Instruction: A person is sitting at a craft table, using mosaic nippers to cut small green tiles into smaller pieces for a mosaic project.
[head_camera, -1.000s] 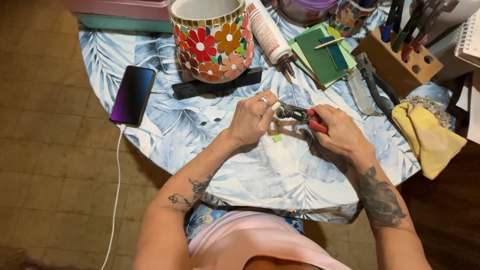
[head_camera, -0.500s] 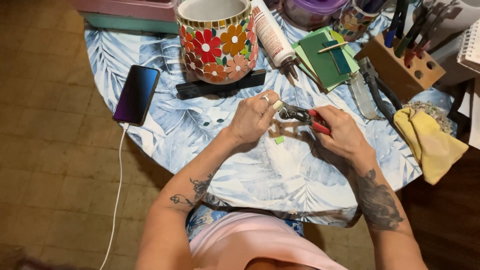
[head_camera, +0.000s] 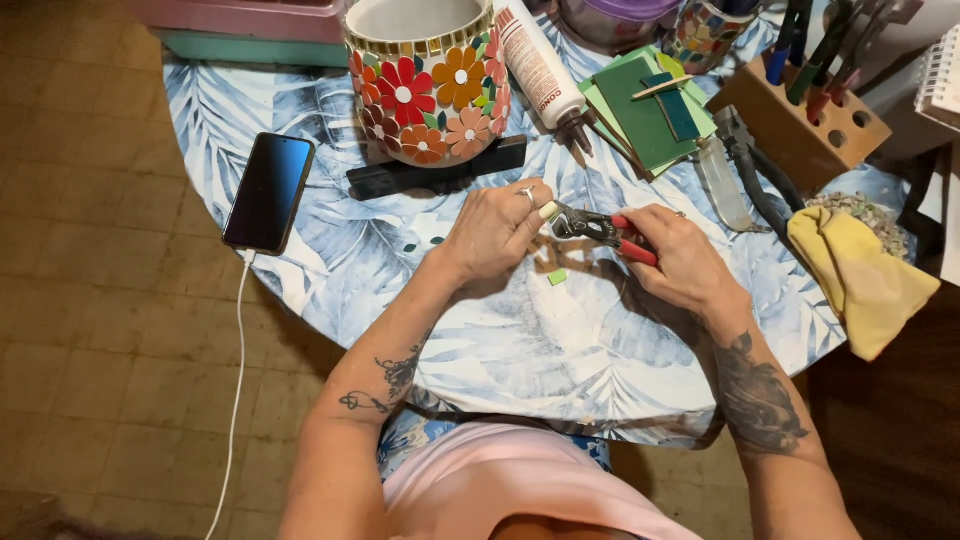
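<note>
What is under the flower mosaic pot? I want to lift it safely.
The flower mosaic pot sits on a black bar lying on the tablecloth. The bar's middle is hidden beneath it.

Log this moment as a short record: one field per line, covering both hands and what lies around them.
Surface: round table with a blue leaf-print cover
Left hand: pinching something small at the nippers' jaws, too small to identify
Right hand: gripping the red-handled nippers
Below the hands: small green tile piece on the cloth
Behind the hands: flower mosaic pot on a black stand, glue tube, green tiles
Left side: phone on a white cable
Right side: yellow cloth, wooden tool block
</note>
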